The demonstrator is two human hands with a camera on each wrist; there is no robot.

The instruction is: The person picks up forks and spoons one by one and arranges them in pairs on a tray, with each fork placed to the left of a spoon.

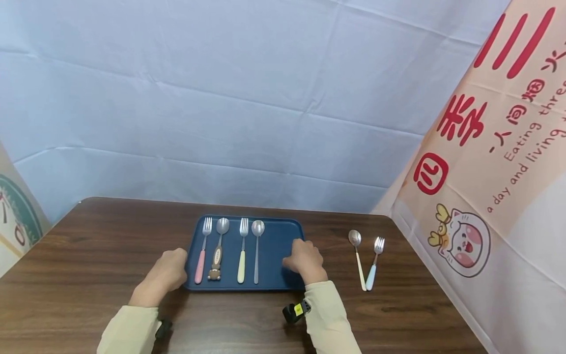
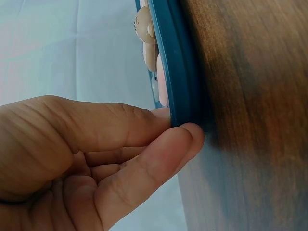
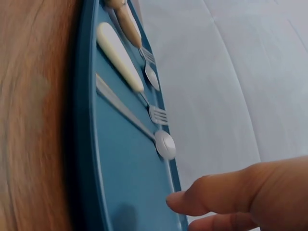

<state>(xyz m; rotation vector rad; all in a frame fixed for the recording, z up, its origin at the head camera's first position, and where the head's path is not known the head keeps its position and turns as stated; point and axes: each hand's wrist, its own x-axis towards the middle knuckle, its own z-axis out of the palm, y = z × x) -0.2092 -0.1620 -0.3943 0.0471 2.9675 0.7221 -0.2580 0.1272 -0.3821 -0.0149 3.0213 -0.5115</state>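
Observation:
A blue tray (image 1: pixel 275 250) lies on the wooden table. On it, side by side, are a pink-handled fork (image 1: pixel 201 265), a spoon with a brown bear handle (image 1: pixel 216 259), a pale yellow-handled fork (image 1: pixel 241 265) and an all-metal spoon (image 1: pixel 256 246). My left hand (image 1: pixel 167 271) pinches the tray's left rim between thumb and finger, as the left wrist view shows (image 2: pixel 180 113). Over the tray's right part hovers my right hand (image 1: pixel 304 256), its visible fingers extended and holding nothing. In the right wrist view a fingertip (image 3: pixel 177 202) shows above the tray floor.
Right of the tray, a cream-handled spoon (image 1: pixel 360 268) and a light-blue-handled fork (image 1: pixel 372 275) lie on the wooden table (image 1: pixel 110 236). A pale cloth (image 1: pixel 221 98) hangs behind the table, and a printed cloth (image 1: pixel 499 187) borders its right side.

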